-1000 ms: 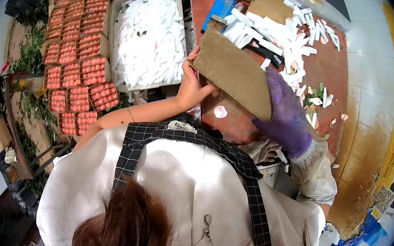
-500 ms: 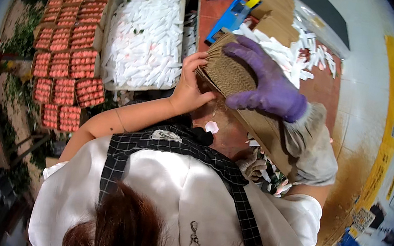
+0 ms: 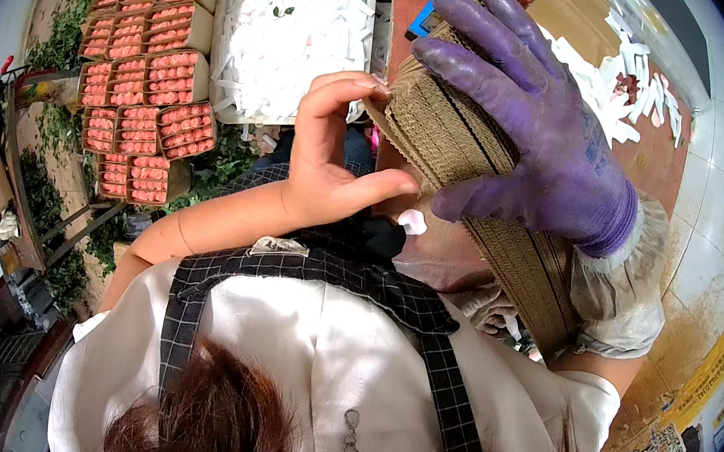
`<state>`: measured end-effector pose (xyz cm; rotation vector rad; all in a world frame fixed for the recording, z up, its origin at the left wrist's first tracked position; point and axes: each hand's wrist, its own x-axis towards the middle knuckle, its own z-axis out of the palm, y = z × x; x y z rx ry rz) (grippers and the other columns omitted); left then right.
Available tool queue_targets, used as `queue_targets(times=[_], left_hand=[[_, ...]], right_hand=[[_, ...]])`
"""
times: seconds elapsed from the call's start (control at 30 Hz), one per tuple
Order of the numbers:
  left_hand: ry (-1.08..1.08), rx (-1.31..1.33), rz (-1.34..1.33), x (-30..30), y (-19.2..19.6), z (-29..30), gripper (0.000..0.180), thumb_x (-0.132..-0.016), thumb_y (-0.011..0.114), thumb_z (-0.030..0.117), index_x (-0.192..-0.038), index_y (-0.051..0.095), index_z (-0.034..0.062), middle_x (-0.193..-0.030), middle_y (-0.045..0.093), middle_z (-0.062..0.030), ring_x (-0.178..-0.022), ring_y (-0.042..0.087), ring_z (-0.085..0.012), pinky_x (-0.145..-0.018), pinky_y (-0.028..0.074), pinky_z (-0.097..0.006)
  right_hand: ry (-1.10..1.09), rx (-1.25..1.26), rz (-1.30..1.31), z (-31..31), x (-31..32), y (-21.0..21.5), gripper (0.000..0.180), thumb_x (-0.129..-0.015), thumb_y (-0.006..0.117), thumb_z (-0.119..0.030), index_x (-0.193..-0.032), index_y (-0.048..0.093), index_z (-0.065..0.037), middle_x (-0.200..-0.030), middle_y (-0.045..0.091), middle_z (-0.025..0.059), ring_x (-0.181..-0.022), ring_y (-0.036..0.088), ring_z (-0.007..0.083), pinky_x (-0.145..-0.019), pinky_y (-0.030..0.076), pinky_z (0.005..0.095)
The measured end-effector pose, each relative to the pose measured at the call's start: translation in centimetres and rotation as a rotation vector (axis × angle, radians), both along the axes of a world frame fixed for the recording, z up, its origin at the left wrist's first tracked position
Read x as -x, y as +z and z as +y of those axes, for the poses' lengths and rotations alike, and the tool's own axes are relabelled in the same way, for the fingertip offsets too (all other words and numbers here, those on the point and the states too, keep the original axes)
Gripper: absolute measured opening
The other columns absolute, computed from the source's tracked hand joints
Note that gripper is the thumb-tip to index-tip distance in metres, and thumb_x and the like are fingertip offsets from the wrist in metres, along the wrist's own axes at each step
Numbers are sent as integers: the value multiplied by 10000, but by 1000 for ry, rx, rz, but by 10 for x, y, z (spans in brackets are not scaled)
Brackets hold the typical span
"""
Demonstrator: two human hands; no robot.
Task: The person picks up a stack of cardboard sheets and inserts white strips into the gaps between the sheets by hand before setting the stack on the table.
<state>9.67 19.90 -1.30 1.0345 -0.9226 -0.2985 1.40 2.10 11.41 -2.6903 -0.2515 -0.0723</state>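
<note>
Right hand [image 3: 538,139], purple-gloved, clamped on cardboard stack [image 3: 436,117], slanted over table [image 3: 441,253]. Left hand [image 3: 321,152] bare: thumb and fingers apart, fingertips at stack's end. Apron label [image 3: 279,247] illegible; dark print on yellow strip [image 3: 711,386], QR code [image 3: 667,446] below.

Close fisheye view, downward from overhead

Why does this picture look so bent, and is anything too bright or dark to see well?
Head view: black surrounds the rounded picture and the yellow strip curves near the right rim, as fisheye lenses do; same view, the shirt and white pieces glare, detail washed out in places; same view, lower left sinks into shadow, while the cardboard and right hand look fairly clear.
</note>
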Motion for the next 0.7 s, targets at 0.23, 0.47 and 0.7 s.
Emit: queue_targets(times=[0.23,0.47,0.7], left_hand=[[-170,-54,184,-2,9,13,360,-832,639,206,-1044,424,9,-1001,436,-107,-917,453,-189,-946,326,-354],[-277,-116,246,-7,21,-8,212,-849,552,140,-993,470,9,-992,493,-110,-910,472,-178,-842,369,-302],[-726,-177,354,-28,32,-2,336,-936,424,272,-852,588,-9,-828,603,-101,-837,540,-192,-804,405,-315]], right_hand=[[4,-170,33,-1,7,-5,947,-475,846,-273,-1307,439,-78,-1406,329,191,-1275,367,358,-1037,332,412],[-129,-214,99,2,-5,13,863,-505,838,-168,-1271,458,-46,-1375,356,195,-1257,387,354,-1015,356,377],[-69,-173,102,-24,-11,9,686,-689,769,-172,-1270,434,-27,-1315,404,228,-1173,462,399,-945,425,386]])
